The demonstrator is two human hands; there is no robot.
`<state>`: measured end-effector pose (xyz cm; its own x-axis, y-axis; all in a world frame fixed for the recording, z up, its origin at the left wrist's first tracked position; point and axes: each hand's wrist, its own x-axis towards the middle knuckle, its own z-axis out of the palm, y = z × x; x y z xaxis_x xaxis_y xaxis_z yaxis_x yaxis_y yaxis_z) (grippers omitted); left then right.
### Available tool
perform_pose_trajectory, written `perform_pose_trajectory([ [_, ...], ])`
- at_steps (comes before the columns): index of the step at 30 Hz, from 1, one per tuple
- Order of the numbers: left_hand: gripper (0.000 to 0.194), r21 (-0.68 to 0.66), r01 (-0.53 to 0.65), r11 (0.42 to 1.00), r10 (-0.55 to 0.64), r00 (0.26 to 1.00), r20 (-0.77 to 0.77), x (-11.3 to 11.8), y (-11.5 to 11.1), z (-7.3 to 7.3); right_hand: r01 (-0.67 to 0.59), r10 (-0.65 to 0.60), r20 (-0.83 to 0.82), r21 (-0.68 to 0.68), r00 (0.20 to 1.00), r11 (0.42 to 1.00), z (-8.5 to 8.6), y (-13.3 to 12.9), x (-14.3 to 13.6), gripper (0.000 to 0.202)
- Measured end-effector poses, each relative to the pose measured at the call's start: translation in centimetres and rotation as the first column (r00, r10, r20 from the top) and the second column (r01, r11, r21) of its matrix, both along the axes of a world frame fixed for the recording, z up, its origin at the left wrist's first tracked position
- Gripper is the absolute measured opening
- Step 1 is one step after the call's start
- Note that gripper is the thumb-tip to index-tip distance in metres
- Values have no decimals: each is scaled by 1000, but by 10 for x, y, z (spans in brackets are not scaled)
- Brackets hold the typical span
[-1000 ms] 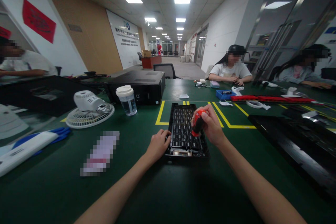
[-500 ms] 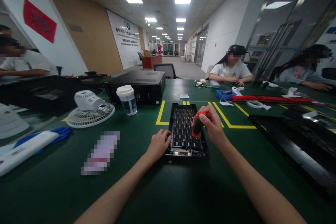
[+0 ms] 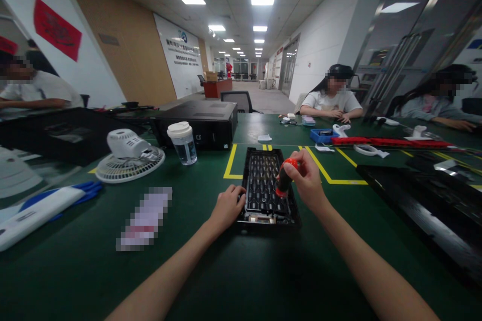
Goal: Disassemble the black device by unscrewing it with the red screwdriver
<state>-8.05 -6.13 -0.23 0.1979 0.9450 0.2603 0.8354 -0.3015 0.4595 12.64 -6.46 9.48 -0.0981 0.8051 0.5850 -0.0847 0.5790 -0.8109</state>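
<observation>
A black rectangular casing (image 3: 263, 180) with a honeycomb pattern inside lies on the green table in front of me. My left hand (image 3: 227, 206) is closed on its left edge, fingers curled over the side wall. In my right hand (image 3: 306, 176) is a screwdriver (image 3: 285, 180) with a red and black handle, held tilted over the right part of the casing. The screwdriver's shaft and tip are too dark to make out. Near the casing's front edge sits a small light-coloured part (image 3: 262, 219).
To the left are a white fan (image 3: 130, 156), a lidded cup (image 3: 183, 144), a blurred-out flat item (image 3: 145, 218) and a black computer case (image 3: 198, 123). A large black panel (image 3: 417, 210) lies at right. Across the table sits a person (image 3: 333, 95), behind a blue tray (image 3: 322, 134).
My right hand and the screwdriver handle have shifted slightly, the handle turning a little in the grip. My left hand and the casing stay in place.
</observation>
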Motion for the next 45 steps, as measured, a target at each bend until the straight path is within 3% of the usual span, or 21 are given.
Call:
perform_pose_trajectory([
  [6,26,-13,-11,1000,11,1000,-13,0,0,0,35,-35,-4,6,999,999,0,1,-1,26],
  [21,27,3,5,1000,-5,1000,-2,0,0,0,285,-298,115,119,947,951,2,-4,-4,27],
  [28,27,5,4,1000,-4,1000,-3,0,0,-1,323,-341,143,139,929,936,1,-4,-4,30],
  [45,26,14,14,1000,-14,1000,5,-1,2,-4,495,-552,233,262,800,828,-5,-4,-8,33],
])
